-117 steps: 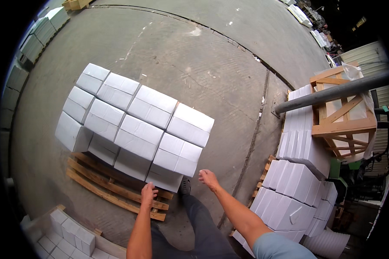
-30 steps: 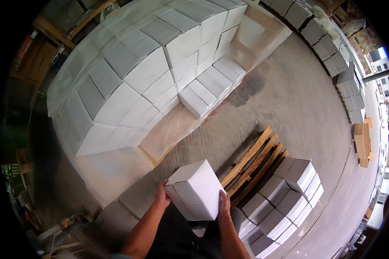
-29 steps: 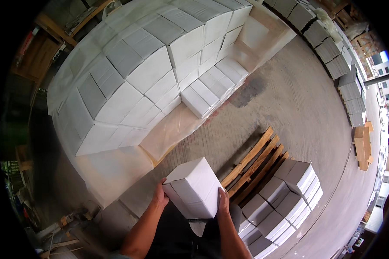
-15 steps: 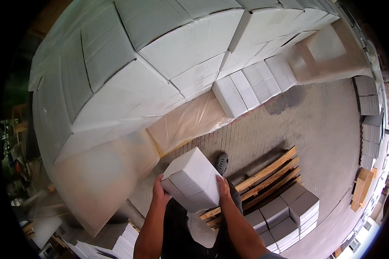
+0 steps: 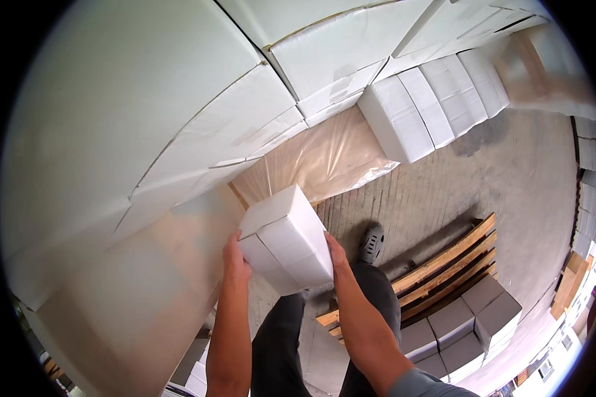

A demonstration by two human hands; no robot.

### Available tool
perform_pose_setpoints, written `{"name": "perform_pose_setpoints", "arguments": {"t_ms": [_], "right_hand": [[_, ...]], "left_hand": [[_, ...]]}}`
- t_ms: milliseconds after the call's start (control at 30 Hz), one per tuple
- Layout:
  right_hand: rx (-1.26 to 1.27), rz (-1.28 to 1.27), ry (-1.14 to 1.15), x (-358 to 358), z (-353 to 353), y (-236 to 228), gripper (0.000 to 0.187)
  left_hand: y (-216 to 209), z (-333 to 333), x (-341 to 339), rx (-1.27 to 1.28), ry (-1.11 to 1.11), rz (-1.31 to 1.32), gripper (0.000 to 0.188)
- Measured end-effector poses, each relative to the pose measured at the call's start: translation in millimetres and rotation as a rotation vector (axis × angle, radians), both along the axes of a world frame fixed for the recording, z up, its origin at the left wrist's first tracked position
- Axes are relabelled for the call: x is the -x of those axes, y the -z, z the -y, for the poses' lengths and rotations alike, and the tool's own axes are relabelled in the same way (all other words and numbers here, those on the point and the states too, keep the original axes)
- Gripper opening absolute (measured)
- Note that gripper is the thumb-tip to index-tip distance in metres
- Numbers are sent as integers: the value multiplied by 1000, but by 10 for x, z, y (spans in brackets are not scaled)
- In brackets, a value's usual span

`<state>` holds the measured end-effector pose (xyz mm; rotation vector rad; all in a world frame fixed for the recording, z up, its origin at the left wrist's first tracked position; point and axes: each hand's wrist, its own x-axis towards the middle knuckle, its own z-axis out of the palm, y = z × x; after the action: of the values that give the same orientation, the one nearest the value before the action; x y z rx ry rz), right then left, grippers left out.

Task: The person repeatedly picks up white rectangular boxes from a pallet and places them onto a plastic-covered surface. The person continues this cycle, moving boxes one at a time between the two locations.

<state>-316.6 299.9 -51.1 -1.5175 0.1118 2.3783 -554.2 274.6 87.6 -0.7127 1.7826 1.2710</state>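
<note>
Between my two hands I carry a white cardboard box [image 5: 286, 248], slightly tilted, above the floor in front of my legs. My left hand [image 5: 236, 257] presses its left side, and my right hand [image 5: 336, 250] grips the right side. Just beyond the carried box lies a low surface covered in brown sheeting and clear plastic film [image 5: 324, 152]. A row of white boxes [image 5: 410, 122] stands on its right part, against a tall stack of large white boxes [image 5: 338, 53]. The undersides of my fingers are partly hidden by the box.
A wooden pallet [image 5: 444, 264] lies right of my legs, with several white boxes [image 5: 473, 324] stacked on its near part. My grey clog [image 5: 371, 243] is on the concrete floor [image 5: 510, 172]. Brown-covered wrapped goods [image 5: 159, 271] rise close on my left. More stacked boxes [image 5: 588, 155] line the far right.
I have stepped closer to the tall stack. The box in my hands has come nearer to the plastic-covered surface, and both hands still hold it.
</note>
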Motion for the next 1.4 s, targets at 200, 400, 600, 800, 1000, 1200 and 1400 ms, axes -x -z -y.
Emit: {"name": "perform_pose_setpoints", "arguments": {"t_ms": [200,400,600,800,1000,1200,1400], "right_hand": [[92,-138,-69,576,6,409,50],[110,-12,-25,968,-254,525,48],[143,73,-150,1003,-231,432,52],[84,15,-121,977,-34,659,55],[69,-55,-6,1396,-109,802,61],[34,-58,16,1334,-236,677,64],[13,175,-290,477,-314,-341,63]], "left_hand": [[55,106,202,173,267,-270,44],[-490,530,-753,321,564,80,49],[446,918,-738,-243,-244,532,82],[642,671,-772,-359,-348,402,80],[758,602,-393,-462,-362,327,80],[727,490,-450,-387,-289,325,84],[-122,480,-665,-21,219,325,79]]}}
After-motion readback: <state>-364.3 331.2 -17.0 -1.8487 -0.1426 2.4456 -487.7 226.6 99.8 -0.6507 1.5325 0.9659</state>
